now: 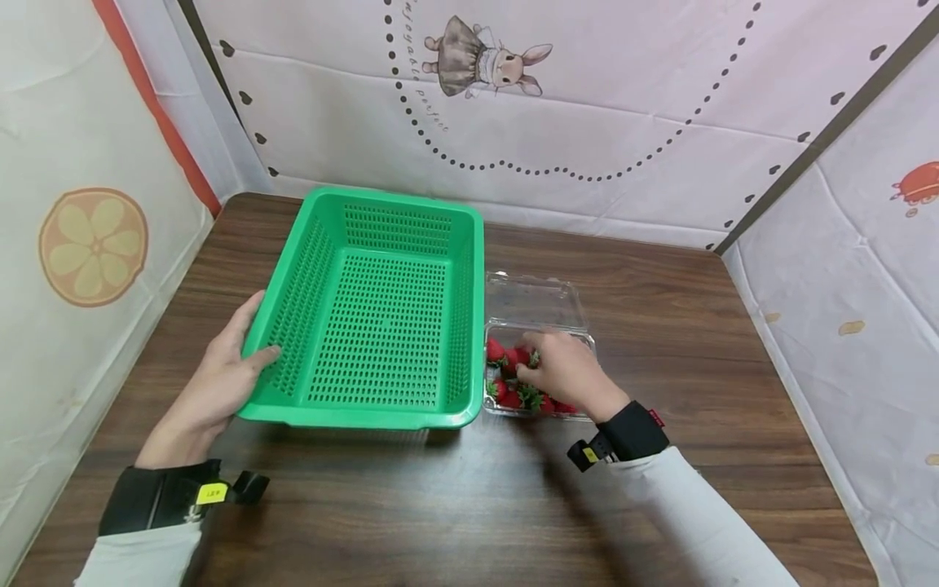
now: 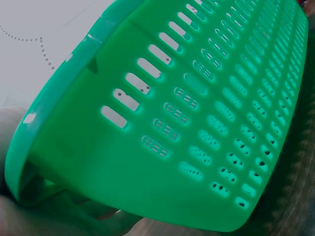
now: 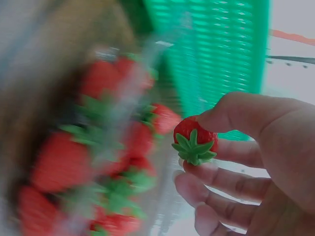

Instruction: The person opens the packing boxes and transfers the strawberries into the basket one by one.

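Observation:
A green perforated plastic basket [image 1: 478,302] stands on the left, with its bottom bare. My left hand [image 1: 220,383] grips its left rim, thumb over the edge and fingers beneath; in the left wrist view the basket wall [image 2: 138,172] hides part of those fingers. To the basket's right sits a clear hinged plastic box [image 1: 535,302], lid folded back, containing several red strawberries [image 1: 511,399]. Over this box my right hand [image 1: 568,371] pinches one strawberry [image 3: 186,127] between thumb and fingers, its green leaves showing in the right wrist view.
Beneath everything is a dark brown wooden table [image 1: 682,350]. White printed cloth [image 1: 623,98] hangs behind the table and along both sides. The box stands close against the basket's right side.

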The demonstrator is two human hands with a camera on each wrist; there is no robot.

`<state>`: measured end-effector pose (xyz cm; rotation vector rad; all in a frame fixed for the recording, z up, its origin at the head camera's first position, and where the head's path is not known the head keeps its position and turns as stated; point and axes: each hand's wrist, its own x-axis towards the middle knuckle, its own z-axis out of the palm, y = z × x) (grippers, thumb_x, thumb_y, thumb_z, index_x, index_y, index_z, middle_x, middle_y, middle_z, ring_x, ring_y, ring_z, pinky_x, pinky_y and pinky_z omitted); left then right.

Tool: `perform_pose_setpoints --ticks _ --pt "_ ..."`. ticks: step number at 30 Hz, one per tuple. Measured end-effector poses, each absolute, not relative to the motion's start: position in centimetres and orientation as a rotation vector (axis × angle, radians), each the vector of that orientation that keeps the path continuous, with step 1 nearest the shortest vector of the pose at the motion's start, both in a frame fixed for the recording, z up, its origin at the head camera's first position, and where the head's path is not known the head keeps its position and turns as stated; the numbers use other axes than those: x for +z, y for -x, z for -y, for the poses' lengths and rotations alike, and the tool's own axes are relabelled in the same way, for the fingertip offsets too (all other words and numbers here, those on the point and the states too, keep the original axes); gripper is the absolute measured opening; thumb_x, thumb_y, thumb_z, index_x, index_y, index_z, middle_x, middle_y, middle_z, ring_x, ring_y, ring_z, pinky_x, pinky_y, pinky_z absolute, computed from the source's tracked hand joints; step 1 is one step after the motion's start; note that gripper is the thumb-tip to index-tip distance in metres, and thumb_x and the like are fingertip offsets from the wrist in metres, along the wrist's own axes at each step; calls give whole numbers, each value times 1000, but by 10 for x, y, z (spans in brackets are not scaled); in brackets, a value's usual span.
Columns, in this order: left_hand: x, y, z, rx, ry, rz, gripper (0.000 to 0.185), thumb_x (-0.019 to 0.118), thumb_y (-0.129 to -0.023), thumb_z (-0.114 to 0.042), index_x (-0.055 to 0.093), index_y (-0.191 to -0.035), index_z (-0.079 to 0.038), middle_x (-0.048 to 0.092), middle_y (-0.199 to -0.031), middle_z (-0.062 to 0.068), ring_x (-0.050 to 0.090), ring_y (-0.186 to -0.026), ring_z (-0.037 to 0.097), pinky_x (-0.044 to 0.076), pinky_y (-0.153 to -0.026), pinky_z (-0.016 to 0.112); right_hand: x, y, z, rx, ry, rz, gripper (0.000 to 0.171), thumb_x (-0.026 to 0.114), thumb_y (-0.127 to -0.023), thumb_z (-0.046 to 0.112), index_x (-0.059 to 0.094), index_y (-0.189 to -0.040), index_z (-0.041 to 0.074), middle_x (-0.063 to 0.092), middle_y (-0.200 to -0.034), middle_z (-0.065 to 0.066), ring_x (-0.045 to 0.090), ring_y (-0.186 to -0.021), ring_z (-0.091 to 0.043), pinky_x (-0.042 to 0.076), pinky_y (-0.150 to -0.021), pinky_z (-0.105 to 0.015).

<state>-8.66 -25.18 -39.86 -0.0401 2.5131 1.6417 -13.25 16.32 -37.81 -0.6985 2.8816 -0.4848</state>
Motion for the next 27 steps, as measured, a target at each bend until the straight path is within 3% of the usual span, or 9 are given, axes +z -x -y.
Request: perform_pose_setpoints --ticks 9,12,16,22,27 --pt "-397 86 252 1623 40 -2532 70 34 -104 -13 -8 -154 -36 11 -161 20 29 -138 44 43 -84 24 -336 151 -147 -604 773 -2934 15 61 -89 20 67 -101 13 62 -93 -4 50 -68 -14 41 -64 -29" --pt "-397 86 251 1624 39 -2527 70 34 -104 -13 -8 -154 -36 11 -161 21 29 -138 44 43 -86 29 -328 156 -132 -658 793 -2915 13 61 -88 20 65 -98 14 61 -91 -3 51 -66 -14 41 -62 -28" --pt "-397 85 252 1629 42 -2511 70 34 -104 -12 -9 -154 -36 12 -160 22 29 -138 45 44 -86 35 -323 163 -103 -711 827 -2848 14 62 -90 21 66 -101 14 61 -92 -1 51 -67 -14 40 -62 -27" --pt "-396 84 253 1653 39 -2472 71 33 -104 -13 -11 -153 -39 11 -160 22 30 -137 44 46 -81 26 -322 177 -62 -661 923 -2759 9 62 -91 23 65 -93 15 62 -88 2 49 -70 -13 38 -63 -26" --pt "-394 84 253 1648 55 -2465 71 33 -104 -13 -11 -151 -42 9 -161 20 27 -139 42 45 -87 33 -328 188 -36 -560 924 -2717 12 61 -92 24 65 -94 13 63 -83 -1 45 -64 -12 35 -62 -24"
